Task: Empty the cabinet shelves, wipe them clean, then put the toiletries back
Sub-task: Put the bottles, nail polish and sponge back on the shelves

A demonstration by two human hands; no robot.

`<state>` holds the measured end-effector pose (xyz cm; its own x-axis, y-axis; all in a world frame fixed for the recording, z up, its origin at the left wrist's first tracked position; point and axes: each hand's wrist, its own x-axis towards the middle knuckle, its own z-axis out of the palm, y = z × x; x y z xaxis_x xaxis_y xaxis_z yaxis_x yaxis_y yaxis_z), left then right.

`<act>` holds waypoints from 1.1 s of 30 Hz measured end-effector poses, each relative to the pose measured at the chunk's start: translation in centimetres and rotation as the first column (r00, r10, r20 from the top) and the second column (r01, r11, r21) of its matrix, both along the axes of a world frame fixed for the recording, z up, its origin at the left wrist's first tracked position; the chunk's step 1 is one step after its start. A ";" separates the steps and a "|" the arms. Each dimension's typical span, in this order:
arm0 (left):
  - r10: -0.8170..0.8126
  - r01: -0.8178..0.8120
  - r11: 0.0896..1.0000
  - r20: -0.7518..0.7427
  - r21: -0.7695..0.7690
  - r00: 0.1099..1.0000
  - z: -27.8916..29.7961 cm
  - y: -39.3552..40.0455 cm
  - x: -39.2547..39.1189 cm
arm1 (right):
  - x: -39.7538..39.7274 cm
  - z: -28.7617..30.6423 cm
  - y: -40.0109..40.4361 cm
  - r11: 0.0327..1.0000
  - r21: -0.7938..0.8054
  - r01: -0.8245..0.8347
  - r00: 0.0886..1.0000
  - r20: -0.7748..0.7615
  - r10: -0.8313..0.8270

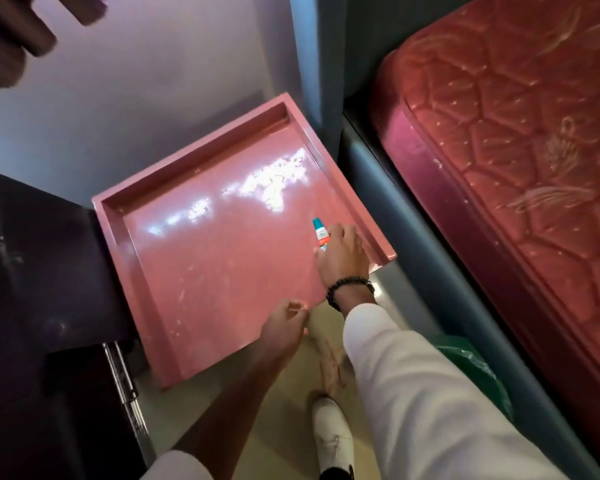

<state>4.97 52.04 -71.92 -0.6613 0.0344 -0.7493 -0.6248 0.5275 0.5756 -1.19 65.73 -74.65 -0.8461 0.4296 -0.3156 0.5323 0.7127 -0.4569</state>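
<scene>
One pink shelf [222,258] is the landmark here: a shallow tray-like board with a raised rim on three sides, its glossy floor throwing back white glare.

Far to the upper left of the shelf, a blurred dark shape [11,36] fills the corner; I cannot tell what it is. Directly left of the shelf stands one dark cabinet body [39,265], with one metal rail [122,372] running down below the shelf's near-left corner.

At the shelf's open near edge sits the left hand [284,327], arm bare to the elbow. Its fingers curl in loosely by the edge; whether they actually pinch the board or only hover against it I cannot tell.

Further right, on the shelf floor close to its right rim, lies the one toiletry in sight: a single small tube [319,233], teal cap pointing away, white and orange label below. The right hand [343,254] is down over its lower end, fingers bent round the tube and holding it against the shelf. That wrist carries one dark beaded bracelet [347,289], and a white sleeve [430,393] runs back from it.

Below the shelf, on the pale floor [257,410], I count one white shoe [333,434]. Right of the sleeve shows a bit of green plastic [471,365]. Well to the right of the shelf, past a grey-blue bed frame [430,271], lies one red quilted mattress [516,150].
</scene>
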 end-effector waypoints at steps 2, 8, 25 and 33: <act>0.005 -0.005 1.000 0.008 0.006 1.000 -0.5 -0.2 0.2 | -0.4 -0.1 -0.4 0.999 -0.008 0.032 0.999 0.010 -0.032; 0.048 -0.049 0.997 0.018 0.056 0.999 2.0 -0.6 1.0 | 2.6 4.1 -0.1 0.881 -0.403 0.248 0.957 -0.036 -0.286; -0.160 0.188 0.957 -0.140 0.222 0.977 39.7 -10.4 19.9 | 26.4 43.3 -12.6 0.697 -0.698 0.165 0.743 -0.377 -0.553; -0.150 0.277 0.932 -0.452 0.231 0.880 52.1 -22.7 25.9 | 33.6 55.9 -22.5 0.640 -0.767 -0.045 0.671 -0.498 -0.549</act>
<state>30.87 29.33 -19.82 -0.8618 0.3774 -0.3391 -0.1806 0.3963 0.9002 32.37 43.22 -18.77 -0.8210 0.5698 -0.0363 -0.0130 -0.0822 -0.9965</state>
